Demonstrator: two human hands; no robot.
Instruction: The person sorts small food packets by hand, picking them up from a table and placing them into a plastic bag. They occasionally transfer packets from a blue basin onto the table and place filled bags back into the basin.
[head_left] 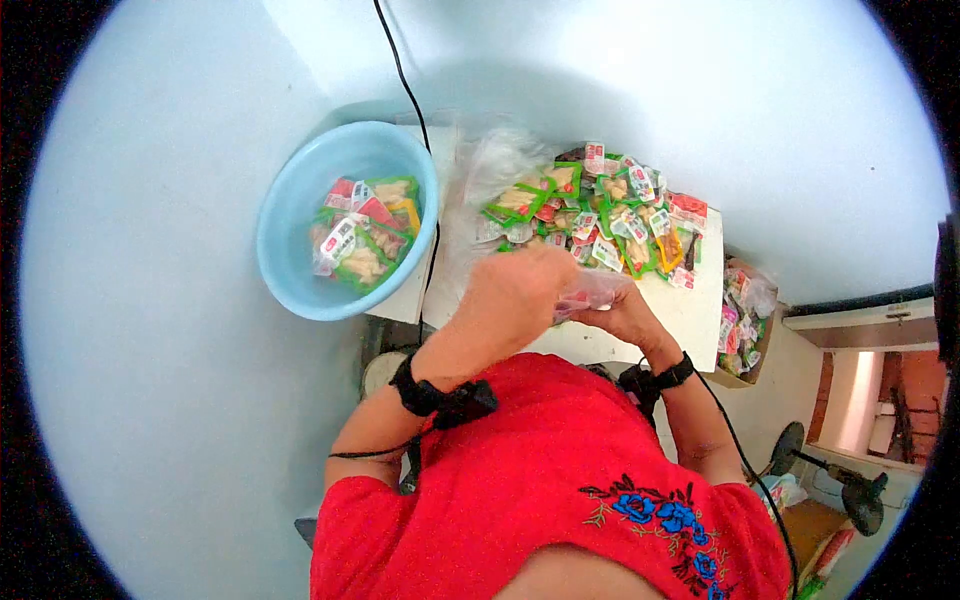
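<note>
At upper left, a blue basin (288, 268) is holding some snack packets (360, 238). At centre, the left hand (515, 290) and right hand (622, 312) are pinching a clear packet (592, 292) between curled fingers, just below the pile (600, 212). They are probably sorting, and reaching the basin calls for a leftward move.

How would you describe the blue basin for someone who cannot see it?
Find the white table heaped with snack packets. Left of the heap sits the basin. It alone is round and light blue, with few packets inside.
</note>
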